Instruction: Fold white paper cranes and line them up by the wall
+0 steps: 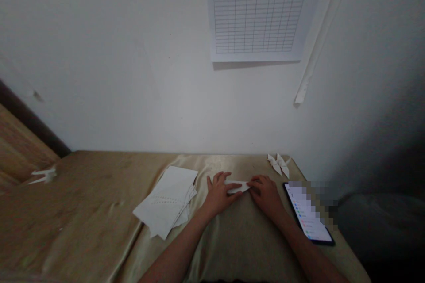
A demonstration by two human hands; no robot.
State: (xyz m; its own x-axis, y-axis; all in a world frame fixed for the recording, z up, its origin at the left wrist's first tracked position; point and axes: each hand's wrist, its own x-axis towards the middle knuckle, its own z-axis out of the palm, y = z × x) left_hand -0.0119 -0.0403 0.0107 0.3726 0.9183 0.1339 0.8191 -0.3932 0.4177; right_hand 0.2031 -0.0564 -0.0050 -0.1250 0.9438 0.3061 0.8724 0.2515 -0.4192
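Head view: L hand (219,193) & R hand (266,193) open flat, fingertips on folded paper (238,186).

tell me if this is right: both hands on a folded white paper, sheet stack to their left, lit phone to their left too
Not quite: the head view shows the lit phone on the right, beside the right hand. The left hand and right hand rest on the folded white paper, and the sheet stack is to their left.

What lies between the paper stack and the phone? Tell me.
In the head view, the left hand and right hand, both touching a small folded white paper between them.
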